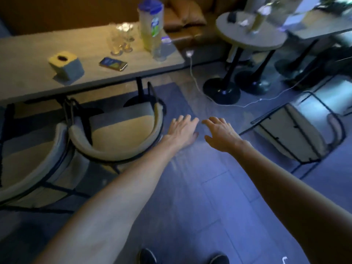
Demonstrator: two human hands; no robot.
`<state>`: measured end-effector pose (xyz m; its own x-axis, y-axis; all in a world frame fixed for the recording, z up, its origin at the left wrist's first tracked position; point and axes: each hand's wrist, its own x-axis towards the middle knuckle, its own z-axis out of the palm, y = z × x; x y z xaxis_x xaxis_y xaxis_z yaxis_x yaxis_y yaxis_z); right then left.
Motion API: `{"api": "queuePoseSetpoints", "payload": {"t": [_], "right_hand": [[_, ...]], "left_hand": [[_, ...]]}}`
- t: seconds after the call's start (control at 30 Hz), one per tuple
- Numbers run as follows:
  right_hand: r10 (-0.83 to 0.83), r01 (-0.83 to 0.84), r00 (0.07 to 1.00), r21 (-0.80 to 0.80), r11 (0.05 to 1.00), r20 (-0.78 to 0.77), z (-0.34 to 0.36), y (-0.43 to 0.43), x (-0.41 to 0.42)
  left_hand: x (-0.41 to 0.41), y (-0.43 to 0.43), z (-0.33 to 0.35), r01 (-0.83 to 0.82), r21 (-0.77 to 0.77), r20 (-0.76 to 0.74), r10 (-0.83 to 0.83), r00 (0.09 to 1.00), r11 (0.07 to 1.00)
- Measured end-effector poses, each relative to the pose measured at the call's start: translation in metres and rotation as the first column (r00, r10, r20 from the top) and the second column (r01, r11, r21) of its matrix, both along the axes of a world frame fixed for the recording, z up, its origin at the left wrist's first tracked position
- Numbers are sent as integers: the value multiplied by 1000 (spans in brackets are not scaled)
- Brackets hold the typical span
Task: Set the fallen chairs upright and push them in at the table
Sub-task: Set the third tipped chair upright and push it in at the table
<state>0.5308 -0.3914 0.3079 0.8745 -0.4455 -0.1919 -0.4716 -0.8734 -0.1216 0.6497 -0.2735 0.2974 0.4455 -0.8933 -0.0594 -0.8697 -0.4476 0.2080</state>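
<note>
- A fallen chair [297,134] lies on its side on the tiled floor [200,187] at the right, black wire legs pointing left, padded pale seat and curved back toward the right, well apart from the long table [28,60]
- Two upright chairs [118,134] with curved cushioned backs stand at the table's near edge; the leftmost one [32,164] is cut off by the frame
- The left hand [182,128] and right hand [221,134] reach forward over bare floor, fingers spread and released, grasping nothing
- A white cable [194,77] trails across the floor between the table and the fallen chair, past black pedestal bases [222,91] of a round table [251,35]
- On the long table sit a tissue box [65,65], a phone [113,63], blurred glasses [122,39] and a tall plastic jug [151,23]
- The far right is smeared and hard to read
</note>
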Motion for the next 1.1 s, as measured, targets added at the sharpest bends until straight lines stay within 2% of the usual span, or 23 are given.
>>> {"api": "queuePoseSetpoints", "payload": {"t": [0.23,0.53,0.77,1.1], "right_hand": [[-169,170,985,-46,984,35,65,-117,-182],[-431,431,902,-48,901,17,87,-255,-391],[-570,569,821,-30,822,-39,54,-354,-513],[-655,669,739,58,741,-155,16,-561,-626]], "left_hand": [[-165,-143,70,172,-48,10,-171,985,984],[-373,-303,81,434,-34,65,-432,900,900],[-471,-432,58,566,16,105,-564,819,824],[-562,-672,10,639,160,17,-649,760,752]]}}
